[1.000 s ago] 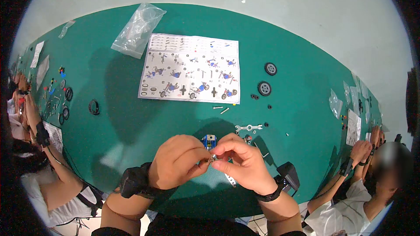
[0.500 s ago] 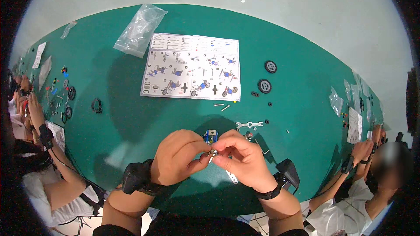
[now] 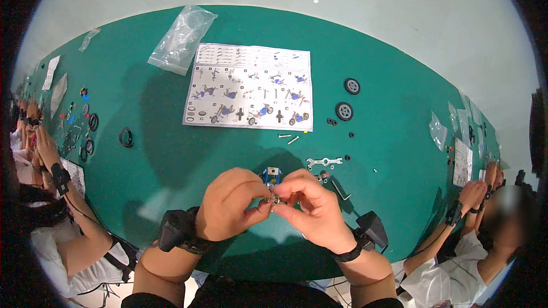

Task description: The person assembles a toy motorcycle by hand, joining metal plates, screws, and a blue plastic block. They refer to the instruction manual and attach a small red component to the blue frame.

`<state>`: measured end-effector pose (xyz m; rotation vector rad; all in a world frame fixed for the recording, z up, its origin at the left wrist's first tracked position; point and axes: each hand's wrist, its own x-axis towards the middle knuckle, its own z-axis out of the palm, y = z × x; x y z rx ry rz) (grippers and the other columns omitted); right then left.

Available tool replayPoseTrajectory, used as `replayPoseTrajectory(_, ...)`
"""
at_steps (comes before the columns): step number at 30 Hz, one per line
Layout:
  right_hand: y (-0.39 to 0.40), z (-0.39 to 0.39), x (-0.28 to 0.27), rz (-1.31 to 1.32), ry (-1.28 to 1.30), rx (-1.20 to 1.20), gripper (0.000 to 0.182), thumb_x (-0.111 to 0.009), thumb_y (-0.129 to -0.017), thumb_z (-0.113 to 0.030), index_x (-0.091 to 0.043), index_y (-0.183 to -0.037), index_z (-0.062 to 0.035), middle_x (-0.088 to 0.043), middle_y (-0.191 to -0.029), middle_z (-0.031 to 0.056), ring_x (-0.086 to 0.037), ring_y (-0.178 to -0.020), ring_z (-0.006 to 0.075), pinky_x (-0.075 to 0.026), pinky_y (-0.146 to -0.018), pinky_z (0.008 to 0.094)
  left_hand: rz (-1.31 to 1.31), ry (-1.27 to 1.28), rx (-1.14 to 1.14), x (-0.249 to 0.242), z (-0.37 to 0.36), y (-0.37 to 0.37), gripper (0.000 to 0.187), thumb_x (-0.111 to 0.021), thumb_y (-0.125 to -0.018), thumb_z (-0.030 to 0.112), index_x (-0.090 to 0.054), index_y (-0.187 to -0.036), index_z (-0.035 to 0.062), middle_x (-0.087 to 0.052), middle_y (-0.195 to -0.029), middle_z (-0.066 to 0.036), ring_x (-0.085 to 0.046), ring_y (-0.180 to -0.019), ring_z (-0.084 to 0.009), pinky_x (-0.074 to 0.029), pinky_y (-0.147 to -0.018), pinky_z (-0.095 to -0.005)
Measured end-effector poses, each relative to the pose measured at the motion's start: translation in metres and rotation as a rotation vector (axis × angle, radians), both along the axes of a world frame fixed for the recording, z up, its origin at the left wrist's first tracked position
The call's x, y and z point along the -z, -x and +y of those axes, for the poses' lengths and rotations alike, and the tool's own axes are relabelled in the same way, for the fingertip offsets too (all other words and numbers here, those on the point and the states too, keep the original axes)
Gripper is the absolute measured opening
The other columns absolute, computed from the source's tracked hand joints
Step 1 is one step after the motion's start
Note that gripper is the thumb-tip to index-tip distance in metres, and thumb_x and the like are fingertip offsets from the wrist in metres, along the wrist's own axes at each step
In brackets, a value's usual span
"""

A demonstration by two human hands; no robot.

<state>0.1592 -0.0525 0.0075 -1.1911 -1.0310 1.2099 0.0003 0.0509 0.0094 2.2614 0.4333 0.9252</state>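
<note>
My left hand (image 3: 233, 202) and my right hand (image 3: 311, 211) meet over the near part of the table, fingers pinched together. Between their fingertips is a small silvery metal part (image 3: 274, 199); its exact kind is too small to make out. Just beyond the fingertips sits a blue assembly with a metal plate (image 3: 272, 175), partly covered by the hands. A silver wrench (image 3: 324, 162) lies ahead of my right hand, with small nuts around it. Close to that hand's fingers rests an L-shaped hex key (image 3: 341, 189).
A printed instruction sheet (image 3: 248, 88) lies ahead, with a clear plastic bag (image 3: 182, 40) beside it. Two wheels (image 3: 344, 111) and two screws (image 3: 293, 140) lie beyond the wrench. A black ring-shaped coil (image 3: 126, 137) is at left. People work at both sides.
The metal part between my fingertips has turned and no longer points down toward me. My right hand has shifted slightly, hiding most of the perforated strip beneath it and uncovering more of the hex key.
</note>
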Motion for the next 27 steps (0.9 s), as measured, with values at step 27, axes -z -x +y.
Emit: replayPoseTrajectory(27, 0.0009, 0.0013, 0.0053, -0.138, -0.137, 0.052, 0.026, -0.067, -0.077, 0.012, -0.06, -0.098, -0.0014, -0.054, -0.099, 0.0088, -0.056, -0.089, 0.0146, -0.046, -0.077, 0.0263, 0.007, 0.132, 0.01, -0.0026, 0.0024, 0.0003, 0.026, -0.073, -0.066, 0.0, -0.057, -0.085, 0.0059, -0.06, -0.079, -0.008, -0.06, -0.07, -0.0255, -0.048, -0.061, -0.0324)
